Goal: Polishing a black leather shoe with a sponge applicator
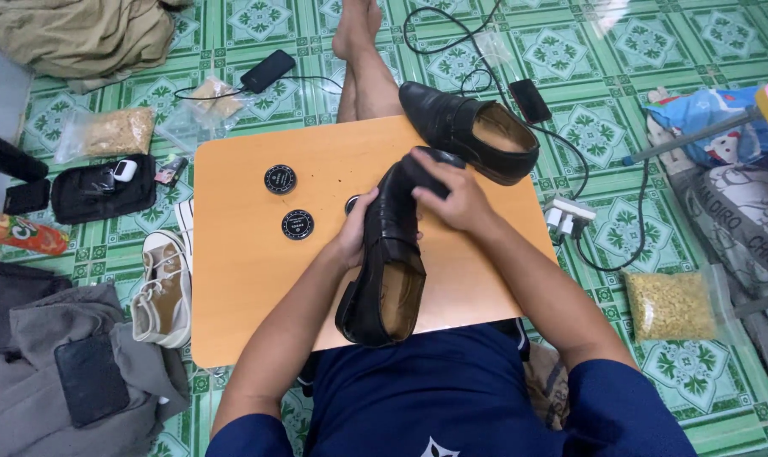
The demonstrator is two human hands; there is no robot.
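Note:
A black leather shoe (391, 271) is held over a small orange table (240, 254), heel toward me and toe away. My left hand (356, 233) grips its left side. My right hand (447, 196) presses a dark pad or brush (430, 169) against the toe. A second black shoe (473, 129) rests on the table's far right corner. Two round black tins (280, 178) (298, 224) lie on the tabletop to the left of my hands, and a third round piece (351, 203) peeks out behind my left hand.
A beige sneaker (164, 292) lies left of the table beside grey clothing (54, 372). A black pouch (103, 188), phones with cables (267, 70) (530, 100), a white power plug (569, 216) and bags of grain (670, 305) sit on the green tiled floor. My bare leg (363, 68) stretches beyond the table.

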